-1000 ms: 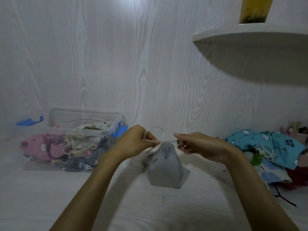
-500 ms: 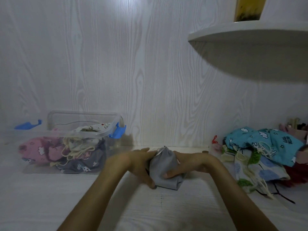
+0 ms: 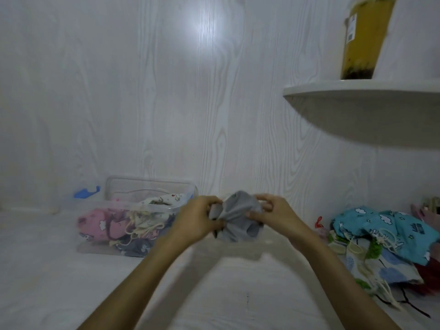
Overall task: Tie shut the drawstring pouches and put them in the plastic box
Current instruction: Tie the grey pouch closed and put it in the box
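Note:
A small grey drawstring pouch (image 3: pixel 235 215) is bunched up and lifted off the white surface between both hands. My left hand (image 3: pixel 198 219) grips its left side with curled fingers. My right hand (image 3: pixel 273 214) grips its right side, thumb pressed on the cloth. Its cord is hidden in the folds. The clear plastic box (image 3: pixel 112 244) with blue latches stands at the left against the wall, open, with several patterned pouches inside. A heap of loose pouches (image 3: pixel 385 236), blue cloud print on top, lies at the right.
A rounded white shelf (image 3: pixel 362 91) juts out from the wall at the upper right, with a cup of yellow drink (image 3: pixel 364 36) on it. White wood-grain wall stands close behind. Loose cords trail from the heap at the lower right.
My hands let go of the cord, closed round the grey pouch and lifted it off the surface, scrunching it. The camera has tilted up.

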Tool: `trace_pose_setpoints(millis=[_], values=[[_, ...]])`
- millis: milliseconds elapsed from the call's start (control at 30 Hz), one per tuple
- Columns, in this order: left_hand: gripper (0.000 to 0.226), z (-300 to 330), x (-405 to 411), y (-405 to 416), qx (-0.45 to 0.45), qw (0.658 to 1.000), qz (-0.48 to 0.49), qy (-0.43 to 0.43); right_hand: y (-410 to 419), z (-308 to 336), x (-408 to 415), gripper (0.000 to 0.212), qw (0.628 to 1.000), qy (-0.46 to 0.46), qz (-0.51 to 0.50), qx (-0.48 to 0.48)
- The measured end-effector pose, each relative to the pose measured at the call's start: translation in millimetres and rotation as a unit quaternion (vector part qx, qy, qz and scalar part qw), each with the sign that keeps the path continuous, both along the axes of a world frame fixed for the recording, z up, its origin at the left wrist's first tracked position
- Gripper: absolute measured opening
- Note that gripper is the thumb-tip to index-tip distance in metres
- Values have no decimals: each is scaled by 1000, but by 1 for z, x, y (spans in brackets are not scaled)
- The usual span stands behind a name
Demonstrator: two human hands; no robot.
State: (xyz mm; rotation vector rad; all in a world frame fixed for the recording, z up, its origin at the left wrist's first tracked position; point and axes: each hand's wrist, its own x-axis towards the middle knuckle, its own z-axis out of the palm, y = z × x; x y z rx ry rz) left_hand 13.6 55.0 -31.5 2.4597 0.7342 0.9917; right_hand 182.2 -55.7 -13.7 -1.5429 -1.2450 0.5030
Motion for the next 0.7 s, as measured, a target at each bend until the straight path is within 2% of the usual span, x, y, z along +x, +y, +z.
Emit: trace_pose_setpoints(millis=[167, 233, 300, 367, 400, 467, 500, 533, 633, 700], values=[[36, 71, -60, 13, 72, 990, 75, -93, 40, 60, -59, 36, 982, -51, 10, 183], [37, 86, -78, 24, 100, 981, 129, -100, 65, 63, -81, 37, 961, -119, -15, 251], [38, 87, -89, 36, 101, 977, 175, -72, 85, 52, -99, 38, 937, -210, -26, 277], [37, 74, -93, 52, 54, 980, 189, 30, 104, 31, -107, 38, 939, -266, -16, 218], [36, 67, -95, 59, 11, 975, 185, 124, 113, 19, -110, 37, 945, -288, -2, 155], [40, 56, -100, 72, -80, 937, 162, 297, 123, -1, -113, 31, 935, -353, 12, 13], [45, 56, -103, 75, -103, 924, 154, 334, 123, -5, -113, 32, 928, -373, 13, -21], [50, 56, -105, 80, -110, 923, 147, 337, 122, -5, -113, 33, 926, -376, 13, -24], [50, 60, -106, 83, -80, 947, 126, 284, 117, 1, -111, 35, 932, -358, 13, 50], [42, 57, -102, 84, -74, 943, 106, 308, 119, 3, -108, 40, 923, -383, 26, 4]])
